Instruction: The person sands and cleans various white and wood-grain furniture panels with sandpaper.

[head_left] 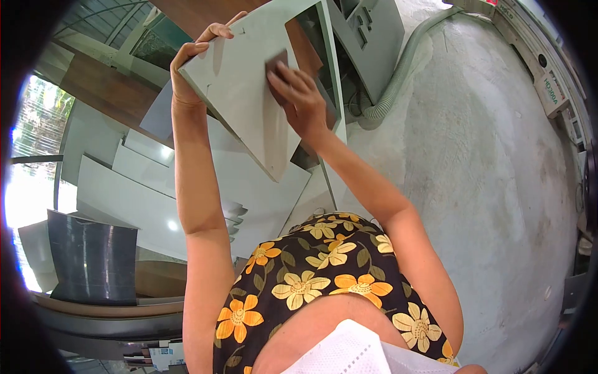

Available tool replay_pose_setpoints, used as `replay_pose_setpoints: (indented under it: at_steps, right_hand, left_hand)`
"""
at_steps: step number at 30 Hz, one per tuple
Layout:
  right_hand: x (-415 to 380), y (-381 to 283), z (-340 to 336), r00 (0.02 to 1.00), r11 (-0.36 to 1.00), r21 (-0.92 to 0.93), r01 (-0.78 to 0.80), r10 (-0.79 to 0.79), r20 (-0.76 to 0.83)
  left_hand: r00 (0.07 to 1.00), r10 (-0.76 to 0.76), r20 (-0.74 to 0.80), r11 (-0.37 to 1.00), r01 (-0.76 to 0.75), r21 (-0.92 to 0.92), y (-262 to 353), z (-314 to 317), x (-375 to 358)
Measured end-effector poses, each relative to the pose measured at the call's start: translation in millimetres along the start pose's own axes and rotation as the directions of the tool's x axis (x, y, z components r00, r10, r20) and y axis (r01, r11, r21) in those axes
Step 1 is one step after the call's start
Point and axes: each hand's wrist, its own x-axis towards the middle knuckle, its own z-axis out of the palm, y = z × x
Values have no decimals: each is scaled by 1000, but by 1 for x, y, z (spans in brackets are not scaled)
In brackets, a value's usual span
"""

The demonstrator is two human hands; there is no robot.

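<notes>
My left hand [202, 53] grips the far left edge of a white panel [240, 87], fingers curled over its rim. The panel is tilted up in front of me and has small marks or holes near its edges. My right hand [302, 96], slightly blurred, presses a brown sanding pad [276, 62] flat against the panel's face. Part of the pad is hidden under the fingers. Just right of the panel is a white frame [332, 62] with an opening, through which brown board shows.
More white panels [128, 193] lie to the left, near a dark curved sheet [93, 258]. A grey cabinet [367, 47] and a ribbed hose [411, 59] stand at the back right. Along the far right runs a machine [548, 81] above the concrete floor [473, 206].
</notes>
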Motion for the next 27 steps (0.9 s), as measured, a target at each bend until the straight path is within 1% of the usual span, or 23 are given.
replay_pose_setpoints:
  at_steps: [1,3,5,6,8,9,11,13,15,17,20,22,23,25,27]
  right_hand:
    - [-22,2,-2,999,1000,-14,-10,10,45]
    - [-84,25,5,984,989,-148,10,17,179]
    - [-147,48,-10,902,989,-128,-76,123,415]
    - [-172,60,-20,857,973,-146,-180,228,462]
    - [-197,73,-31,725,906,-196,-374,418,548]
    - [-186,78,-31,809,925,-129,-356,375,454]
    - [-139,87,-29,925,953,2,-303,294,241]
    - [-65,72,-28,920,920,111,-376,355,166]
    - [3,46,-28,979,974,112,-197,202,-31]
    - [51,20,-21,979,957,255,-140,173,-112]
    - [68,15,7,994,969,247,13,14,-109]
    - [56,-17,-1,997,993,115,39,-31,-67]
    - [40,-24,-3,999,993,110,39,-39,-4]
    - [3,-29,-6,995,989,120,80,-87,50]
    - [-45,-18,-14,968,991,97,87,-108,227]
  left_hand:
    - [1000,2,1,1000,-2,-4,0,-3,-1]
    - [1000,0,0,1000,0,-18,1,-12,-4]
    - [1000,2,8,999,-2,-34,3,-21,-5]
    - [1000,4,5,1000,-4,-26,0,-21,-6]
    - [1000,12,-9,1000,-12,-10,1,-23,-7]
    - [1000,25,-11,1000,-25,0,4,-21,-6]
    - [999,42,-22,999,-42,21,2,-13,-9]
    - [1000,28,9,1000,-28,15,1,-15,-7]
    - [999,17,43,1000,-17,0,1,-14,-4]
    - [997,6,77,1000,-4,-24,0,-12,-2]
    - [1000,23,20,999,-22,-30,-4,-5,0]
    - [999,20,34,1000,-20,-20,-3,-5,2]
    - [999,20,36,1000,-19,-17,-3,-6,2]
    - [998,20,65,1000,-18,-24,0,-10,0]
    - [996,3,86,999,1,-51,1,-15,-4]
